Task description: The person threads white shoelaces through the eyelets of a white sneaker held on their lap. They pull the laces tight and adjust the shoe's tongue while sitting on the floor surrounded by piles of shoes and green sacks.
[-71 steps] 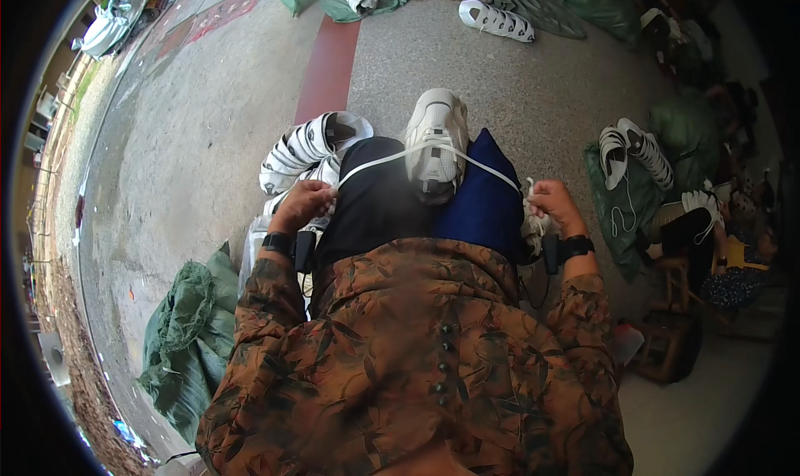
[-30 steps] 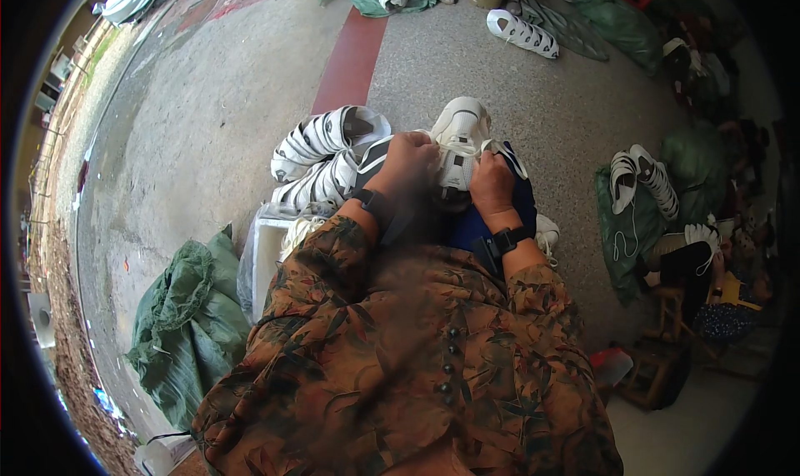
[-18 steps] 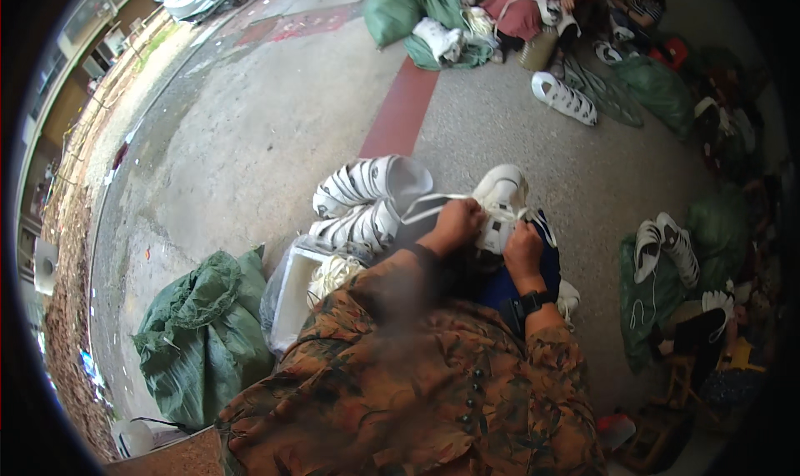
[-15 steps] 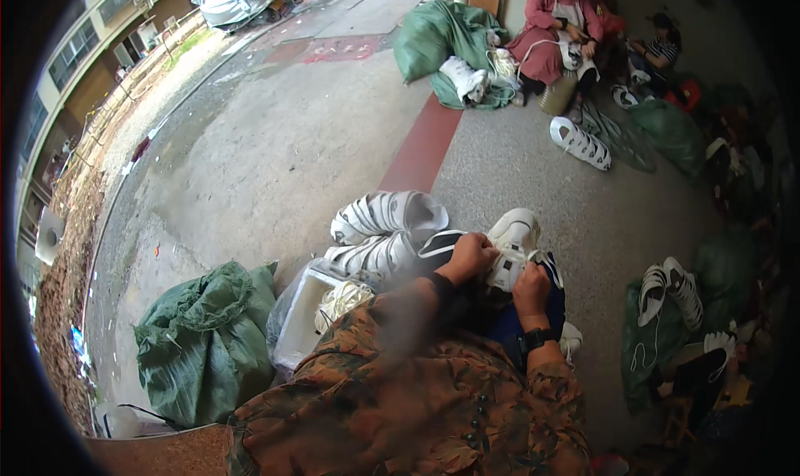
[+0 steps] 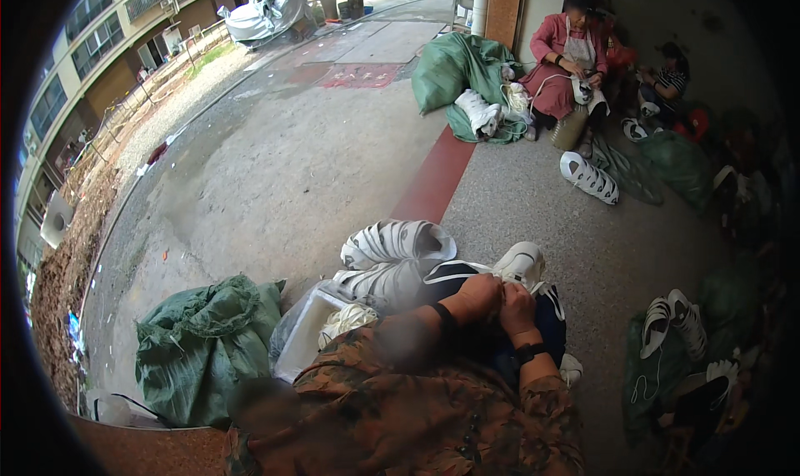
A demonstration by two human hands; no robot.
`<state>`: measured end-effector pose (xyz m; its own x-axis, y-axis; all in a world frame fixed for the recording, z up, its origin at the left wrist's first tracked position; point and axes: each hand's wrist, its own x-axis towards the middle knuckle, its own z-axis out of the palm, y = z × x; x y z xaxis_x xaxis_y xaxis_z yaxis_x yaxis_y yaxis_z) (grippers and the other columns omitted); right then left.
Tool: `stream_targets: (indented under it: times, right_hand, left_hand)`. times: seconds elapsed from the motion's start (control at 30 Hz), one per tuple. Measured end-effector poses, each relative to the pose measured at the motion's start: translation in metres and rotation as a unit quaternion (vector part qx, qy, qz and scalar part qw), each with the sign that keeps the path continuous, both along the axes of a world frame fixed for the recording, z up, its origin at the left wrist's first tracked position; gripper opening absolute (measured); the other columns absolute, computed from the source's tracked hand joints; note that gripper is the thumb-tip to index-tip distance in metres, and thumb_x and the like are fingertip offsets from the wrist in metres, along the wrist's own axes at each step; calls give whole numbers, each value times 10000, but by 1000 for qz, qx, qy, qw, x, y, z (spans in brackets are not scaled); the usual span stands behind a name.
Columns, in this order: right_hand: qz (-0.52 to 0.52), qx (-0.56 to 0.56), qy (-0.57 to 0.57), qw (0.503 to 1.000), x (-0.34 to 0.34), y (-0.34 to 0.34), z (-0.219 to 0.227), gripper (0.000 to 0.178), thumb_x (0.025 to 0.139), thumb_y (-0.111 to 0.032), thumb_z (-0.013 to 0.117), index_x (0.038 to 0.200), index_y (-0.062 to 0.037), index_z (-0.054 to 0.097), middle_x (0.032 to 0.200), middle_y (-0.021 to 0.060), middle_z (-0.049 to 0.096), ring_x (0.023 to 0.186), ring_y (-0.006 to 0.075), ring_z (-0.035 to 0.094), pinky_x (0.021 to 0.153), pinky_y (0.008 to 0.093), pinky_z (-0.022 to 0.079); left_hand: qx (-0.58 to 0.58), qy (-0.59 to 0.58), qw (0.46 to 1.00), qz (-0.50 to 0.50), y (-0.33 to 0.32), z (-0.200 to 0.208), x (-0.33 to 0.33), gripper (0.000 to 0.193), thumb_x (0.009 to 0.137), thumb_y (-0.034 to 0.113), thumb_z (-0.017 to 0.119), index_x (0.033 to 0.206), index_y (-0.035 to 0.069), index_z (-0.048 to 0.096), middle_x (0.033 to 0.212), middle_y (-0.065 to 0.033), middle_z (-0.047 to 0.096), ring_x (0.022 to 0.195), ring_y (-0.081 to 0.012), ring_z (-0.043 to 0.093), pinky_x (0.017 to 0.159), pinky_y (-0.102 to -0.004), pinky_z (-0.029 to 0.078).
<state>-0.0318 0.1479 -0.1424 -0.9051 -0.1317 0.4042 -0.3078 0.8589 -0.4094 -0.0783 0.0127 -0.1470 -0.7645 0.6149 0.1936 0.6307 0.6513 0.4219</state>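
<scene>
A white shoe (image 5: 521,262) rests on my lap, its toe pointing away from me, over dark blue cloth. Both hands meet at the lacing part of the shoe. My left hand (image 5: 481,294) is closed in a pinch, and my right hand (image 5: 517,308) is closed right beside it. They appear to grip the white shoelace, though the fingertips are mostly hidden. A white strand (image 5: 457,266) loops over the dark cloth left of the shoe.
Stacked white shoes (image 5: 392,244) stand ahead to the left. Nearer are a white box (image 5: 297,336) with a bundle of laces (image 5: 346,322) and a green sack (image 5: 208,351). More shoes (image 5: 685,322) lie at right. Two people sit beyond, near another green sack (image 5: 457,67).
My hands have drawn together over the shoe; before, they were apart on either side of its lacing. The whole view has shifted, so the scene sits lower in the picture.
</scene>
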Motion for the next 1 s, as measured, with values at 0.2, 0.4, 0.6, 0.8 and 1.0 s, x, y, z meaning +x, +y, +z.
stream_targets:
  times: [0.2,0.4,0.6,0.8,1.0]
  right_hand:
    - [-31,52,-28,998,-8,-5,-4,97,783,-128,591,780,-38,556,755,167,600,714,368,605,623,455,483]
    - [3,131,-79,988,-21,-6,0,90,776,-133,558,740,-54,580,704,170,616,691,356,628,594,459,498]
    - [186,68,-174,965,12,2,39,156,802,-144,551,700,-28,571,685,196,585,698,350,618,617,444,476]
    - [117,-259,-229,931,33,36,41,172,790,-90,577,686,19,495,623,194,486,547,289,494,533,360,385]
    - [-106,-42,-46,992,33,30,20,124,749,-109,619,736,-4,555,672,186,561,679,361,588,617,437,472]
  left_hand:
    - [37,-109,993,21,-6,-19,-22,130,691,184,619,723,60,644,736,-149,625,722,-336,620,661,-408,505]
    - [65,-66,996,17,-7,-32,-21,117,708,155,588,711,46,631,741,-152,623,731,-345,613,657,-409,502]
    - [206,-167,962,56,-16,7,-3,153,682,131,660,795,29,647,802,-151,637,755,-337,626,690,-393,510]
    - [274,-10,939,-208,-13,25,14,250,727,84,622,974,60,601,898,-124,618,842,-306,608,720,-371,500]
    - [107,-56,990,-68,1,-4,4,164,765,100,595,925,73,616,852,-95,618,778,-310,615,683,-371,498]
